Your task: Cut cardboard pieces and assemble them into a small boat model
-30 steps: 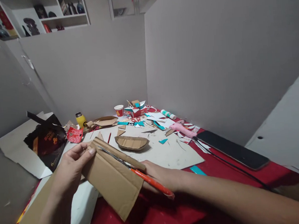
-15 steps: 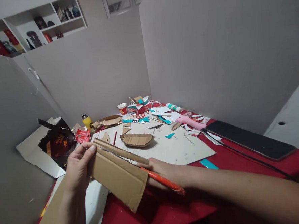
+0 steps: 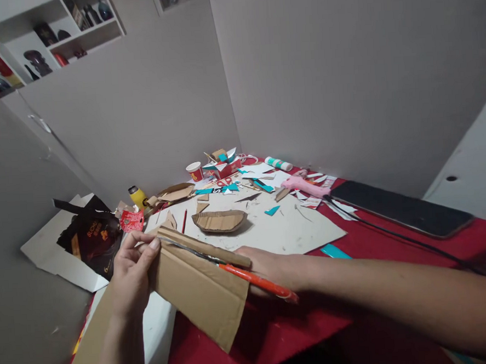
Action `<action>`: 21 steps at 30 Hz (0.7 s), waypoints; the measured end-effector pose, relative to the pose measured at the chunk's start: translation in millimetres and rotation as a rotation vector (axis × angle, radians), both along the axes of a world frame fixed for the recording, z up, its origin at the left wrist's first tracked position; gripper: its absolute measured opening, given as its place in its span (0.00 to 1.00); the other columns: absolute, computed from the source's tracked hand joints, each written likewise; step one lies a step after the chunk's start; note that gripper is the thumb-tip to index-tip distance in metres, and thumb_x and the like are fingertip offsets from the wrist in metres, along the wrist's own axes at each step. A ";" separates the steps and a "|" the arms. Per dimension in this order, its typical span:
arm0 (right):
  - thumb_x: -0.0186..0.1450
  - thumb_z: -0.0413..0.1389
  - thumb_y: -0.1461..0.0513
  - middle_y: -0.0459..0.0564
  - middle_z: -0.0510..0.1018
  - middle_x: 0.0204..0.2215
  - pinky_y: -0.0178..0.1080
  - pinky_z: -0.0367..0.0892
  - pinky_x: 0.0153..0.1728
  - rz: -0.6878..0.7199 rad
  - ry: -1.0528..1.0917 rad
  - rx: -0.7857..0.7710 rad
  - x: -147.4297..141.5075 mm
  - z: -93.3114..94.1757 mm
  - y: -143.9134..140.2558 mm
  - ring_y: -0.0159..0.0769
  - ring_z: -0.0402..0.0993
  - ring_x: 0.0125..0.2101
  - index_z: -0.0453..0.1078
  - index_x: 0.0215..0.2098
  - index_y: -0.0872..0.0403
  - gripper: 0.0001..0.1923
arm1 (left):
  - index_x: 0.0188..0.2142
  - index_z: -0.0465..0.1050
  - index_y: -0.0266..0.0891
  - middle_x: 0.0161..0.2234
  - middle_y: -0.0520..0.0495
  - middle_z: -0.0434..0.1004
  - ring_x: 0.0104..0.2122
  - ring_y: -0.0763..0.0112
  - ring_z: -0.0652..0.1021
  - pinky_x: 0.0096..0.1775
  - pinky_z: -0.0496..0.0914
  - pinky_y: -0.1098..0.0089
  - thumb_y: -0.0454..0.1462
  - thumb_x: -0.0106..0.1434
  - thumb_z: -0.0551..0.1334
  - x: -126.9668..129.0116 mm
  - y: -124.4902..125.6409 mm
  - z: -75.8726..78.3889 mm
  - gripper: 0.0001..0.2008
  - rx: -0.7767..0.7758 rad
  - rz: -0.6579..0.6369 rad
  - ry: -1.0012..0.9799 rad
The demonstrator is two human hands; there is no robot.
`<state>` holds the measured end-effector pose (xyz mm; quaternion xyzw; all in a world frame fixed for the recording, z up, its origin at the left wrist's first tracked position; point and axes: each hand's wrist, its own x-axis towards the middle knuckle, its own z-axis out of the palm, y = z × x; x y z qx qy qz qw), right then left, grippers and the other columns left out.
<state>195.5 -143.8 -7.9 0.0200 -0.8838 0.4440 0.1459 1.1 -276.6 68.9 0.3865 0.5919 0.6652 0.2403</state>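
Note:
A piece of brown cardboard [image 3: 196, 294] hangs tilted in front of me, with a narrow strip [image 3: 206, 247] along its upper edge. My left hand [image 3: 135, 265] pinches its upper left corner between thumb and fingers. Orange-handled scissors [image 3: 257, 282], seen nearly edge-on, lie along the gap between strip and sheet, their thin dark blade pointing at my left fingers. At the sheet's right end, my right hand [image 3: 271, 268] closes round the scissors' handle, its fingers mostly hidden. Beyond the sheet, a small boat-shaped cardboard piece [image 3: 219, 222] rests on the white board [image 3: 304, 233].
Paper scraps, a paper cup [image 3: 194, 172], red scissors [image 3: 225, 182] and a yellow bottle [image 3: 137, 197] stand or lie behind. A pink glue gun [image 3: 307, 186] with a black cable lies by a long black panel [image 3: 405, 208]. A dark printed bag [image 3: 93, 235] sits left.
The view has shifted slightly. The scissors' blade shows more clearly in the gap, and the strip stands a little differently against the sheet. Both hands keep their hold.

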 end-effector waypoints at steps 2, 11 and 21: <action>0.57 0.50 0.65 0.43 0.69 0.24 0.32 0.64 0.29 -0.003 0.023 -0.016 0.3 -0.4 -0.6 0.29 0.63 0.25 0.66 0.29 0.57 0.03 | 0.30 0.68 0.41 0.21 0.54 0.77 0.18 0.75 0.74 0.22 0.68 0.77 0.41 0.49 0.73 -0.2 0.0 0.2 0.16 0.014 0.002 0.008; 0.61 0.50 0.59 0.41 0.62 0.16 0.30 0.58 0.19 0.005 0.057 -0.335 -1.2 -7.2 -11.8 0.27 0.57 0.19 0.61 0.23 0.54 0.10 | 0.30 0.69 0.41 0.18 0.56 0.75 0.17 0.78 0.72 0.21 0.67 0.80 0.40 0.49 0.73 4.2 -1.7 2.2 0.14 0.058 0.052 0.041; 0.62 0.53 0.61 0.49 0.78 0.28 0.43 0.69 0.45 -0.056 0.197 0.022 -2.3 -16.0 -5.9 0.39 0.73 0.36 0.72 0.29 0.53 0.07 | 0.31 0.66 0.42 0.18 0.56 0.75 0.16 0.76 0.72 0.20 0.66 0.78 0.43 0.49 0.72 9.1 0.7 -2.3 0.17 -0.012 0.024 0.038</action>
